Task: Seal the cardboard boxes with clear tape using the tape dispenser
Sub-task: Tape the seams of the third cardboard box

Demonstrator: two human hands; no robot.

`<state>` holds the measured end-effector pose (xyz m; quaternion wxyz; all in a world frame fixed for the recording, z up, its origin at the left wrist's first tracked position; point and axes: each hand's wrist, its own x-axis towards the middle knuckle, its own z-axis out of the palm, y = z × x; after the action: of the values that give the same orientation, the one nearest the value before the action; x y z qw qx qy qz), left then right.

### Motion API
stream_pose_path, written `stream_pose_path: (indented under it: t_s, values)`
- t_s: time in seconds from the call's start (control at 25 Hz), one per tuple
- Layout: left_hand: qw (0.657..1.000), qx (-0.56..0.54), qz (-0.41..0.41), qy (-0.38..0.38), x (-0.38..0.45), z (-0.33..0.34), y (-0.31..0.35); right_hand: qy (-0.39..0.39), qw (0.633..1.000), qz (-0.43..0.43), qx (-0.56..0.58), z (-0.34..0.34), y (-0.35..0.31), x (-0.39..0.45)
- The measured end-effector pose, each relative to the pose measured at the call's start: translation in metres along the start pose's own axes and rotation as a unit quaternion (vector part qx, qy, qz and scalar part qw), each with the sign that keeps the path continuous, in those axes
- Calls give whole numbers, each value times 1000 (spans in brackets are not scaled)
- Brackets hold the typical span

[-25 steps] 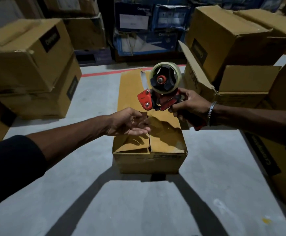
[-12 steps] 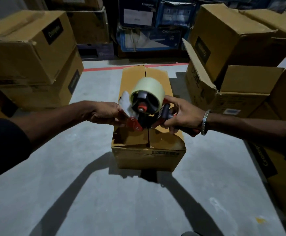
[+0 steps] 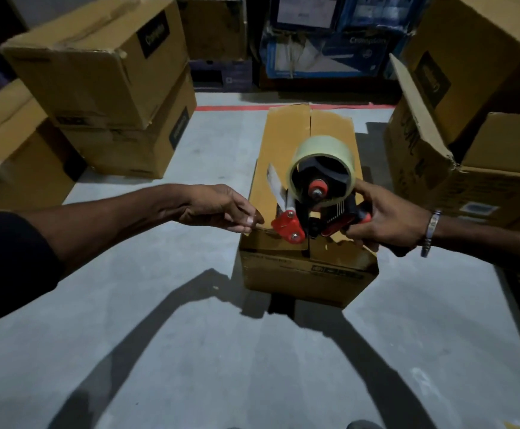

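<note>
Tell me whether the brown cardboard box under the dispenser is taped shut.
Not yet: brown cardboard box flaps are folded down, centre seam bare.

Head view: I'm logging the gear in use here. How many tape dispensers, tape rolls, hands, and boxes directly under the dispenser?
tape dispenser: 1
clear tape roll: 1
cardboard box under the dispenser: 1
hands: 2, the left hand and the right hand
Total: 5

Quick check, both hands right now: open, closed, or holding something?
Left hand: open, fingertips resting on the near left flap of the cardboard box.
Right hand: gripping the handle of the tape dispenser.
</note>
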<state>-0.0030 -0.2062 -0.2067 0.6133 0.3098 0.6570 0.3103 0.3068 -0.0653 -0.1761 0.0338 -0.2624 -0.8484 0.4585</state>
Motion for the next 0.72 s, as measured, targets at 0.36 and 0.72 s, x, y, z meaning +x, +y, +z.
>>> stream_pose_path:
  t_s: [0.36,0.72]
  values:
    - [1000,-14,-22,6,-8,-37,-41,-3,991,-63,-117,-13,31,-20]
    - [996,-75,-41,17,11,-22,-79,-38,990,-42,-131,-4,43,-18]
